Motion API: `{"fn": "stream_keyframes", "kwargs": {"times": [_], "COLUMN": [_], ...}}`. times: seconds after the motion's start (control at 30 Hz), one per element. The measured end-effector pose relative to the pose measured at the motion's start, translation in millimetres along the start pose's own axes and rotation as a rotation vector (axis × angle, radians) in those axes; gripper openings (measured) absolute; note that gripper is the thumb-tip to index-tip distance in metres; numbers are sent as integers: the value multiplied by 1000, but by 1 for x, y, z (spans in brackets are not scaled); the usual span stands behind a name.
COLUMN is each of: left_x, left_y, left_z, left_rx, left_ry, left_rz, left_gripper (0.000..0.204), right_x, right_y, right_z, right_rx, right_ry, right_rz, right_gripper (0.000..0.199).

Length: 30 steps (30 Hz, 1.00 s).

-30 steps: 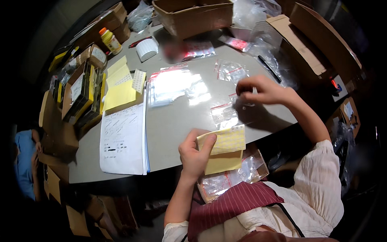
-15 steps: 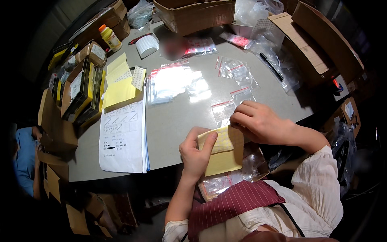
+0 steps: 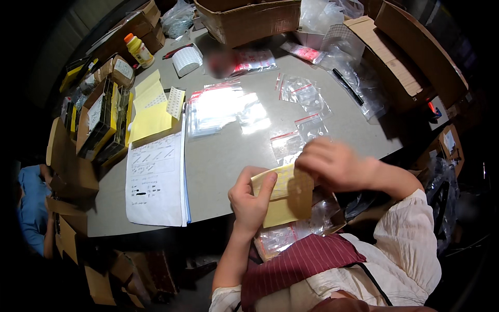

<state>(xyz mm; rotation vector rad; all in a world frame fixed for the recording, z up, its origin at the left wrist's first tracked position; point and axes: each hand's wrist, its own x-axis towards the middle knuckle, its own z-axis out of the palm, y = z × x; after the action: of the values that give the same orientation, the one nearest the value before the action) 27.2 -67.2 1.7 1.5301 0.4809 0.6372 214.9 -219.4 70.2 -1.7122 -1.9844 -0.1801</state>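
My left hand grips a yellow sheet of small labels by its left edge, the thumb lying across its front. The sheet is held above the table's near edge. At the sheet's upper right corner is my right hand, slightly blurred, its fingers curled and drawn together. What lies between those fingertips, if anything, is too small to make out. Just beyond the hands, a clear zip bag with a red strip lies on the table. Below the sheet, a box holds more clear bags.
Stacked zip bags shine mid-table. Left of them lie handwritten papers and yellow label sheets. A marker rests at the right. Cardboard boxes stand along the back. Another person's blue sleeve shows at far left.
My right hand has shifted slightly and blurred at the sheet's corner. The left hand still holds the label sheet, almost unmoved. The whole view has shifted a little.
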Motion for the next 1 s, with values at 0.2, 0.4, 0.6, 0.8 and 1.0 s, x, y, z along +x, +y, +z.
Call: {"fn": "stream_keyframes", "kwargs": {"times": [0.2, 0.4, 0.6, 0.8, 1.0], "left_x": [2, 2, 1, -1, -3], "left_y": [4, 3, 2, -2, -1], "left_z": [1, -2, -3, -3, -2], "left_rx": [25, 77, 61, 27, -134], "left_ry": [-30, -30, -36, -28, -30], "left_rz": [7, 40, 23, 59, 52], "left_gripper": [16, 16, 15, 12, 11], "right_x": [15, 17, 11, -24, -21], "right_y": [126, 147, 166, 126, 35], "right_z": [-28, -7, -25, -45, -45], "right_rx": [261, -177, -188, -208, -108], "right_ry": [-95, -291, -382, -538, -325], "right_rz": [384, 345, 685, 871, 649], "right_gripper": [29, 29, 47, 80, 33]}}
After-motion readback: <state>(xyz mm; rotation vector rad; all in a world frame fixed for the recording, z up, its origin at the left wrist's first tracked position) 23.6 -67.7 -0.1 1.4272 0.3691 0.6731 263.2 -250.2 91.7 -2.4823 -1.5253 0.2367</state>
